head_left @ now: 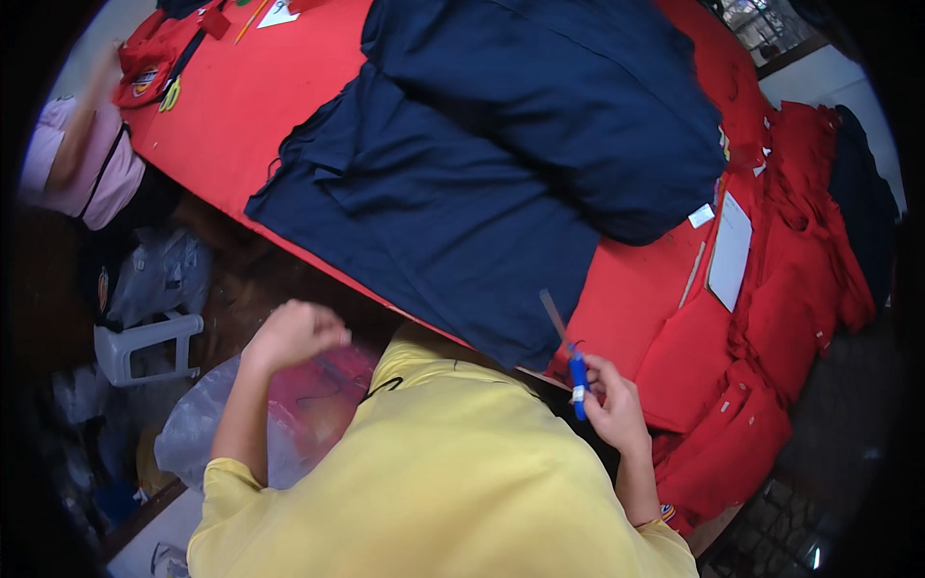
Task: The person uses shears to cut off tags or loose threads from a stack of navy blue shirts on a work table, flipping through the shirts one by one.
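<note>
A large dark navy garment (pixel 453 183) lies spread over the red-covered table (pixel 279 77), its near edge reaching my front. In my right hand (pixel 617 405), at the table's near edge, is a blue-handled tool (pixel 578 383). A thin flat blade points up from it over the navy cloth; its exact kind is hard to make out. My left hand (pixel 297 335) is raised off the table's edge at the left, its fingers loosely bent and slightly blurred. Nothing shows in it.
Red garments (pixel 771 260) are heaped along the right side, next to a white board (pixel 729 250). At the far left another person (pixel 92 159) is beside yellow-green scissors (pixel 171 94). A grey stool (pixel 149 347) and a clear plastic bag (pixel 207 414) stand below the left edge.
</note>
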Demonstrator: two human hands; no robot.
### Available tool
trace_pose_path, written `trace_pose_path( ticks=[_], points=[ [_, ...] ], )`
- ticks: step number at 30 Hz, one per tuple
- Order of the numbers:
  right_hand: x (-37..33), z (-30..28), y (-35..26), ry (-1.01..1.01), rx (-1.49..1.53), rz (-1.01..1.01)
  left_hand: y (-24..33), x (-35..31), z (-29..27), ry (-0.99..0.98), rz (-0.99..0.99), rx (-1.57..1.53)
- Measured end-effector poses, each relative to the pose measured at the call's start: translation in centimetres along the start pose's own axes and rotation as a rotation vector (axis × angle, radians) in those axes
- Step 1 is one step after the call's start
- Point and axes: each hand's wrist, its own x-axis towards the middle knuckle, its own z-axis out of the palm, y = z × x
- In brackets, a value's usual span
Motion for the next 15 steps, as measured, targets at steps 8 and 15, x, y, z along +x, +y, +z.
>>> trace_pose_path(
  ticks=[8,15],
  points=[
    [7.2,6.0,-4.2,-0.050,0.023,-0.443,-1.5,14.4,-3.7,1.046,-0.234,-0.220],
    [5.3,6.3,-3.8,-0.092,-0.390,-0.427,-7.8,17.6,-13.8,1.035,-0.114,-0.961]
  ],
)
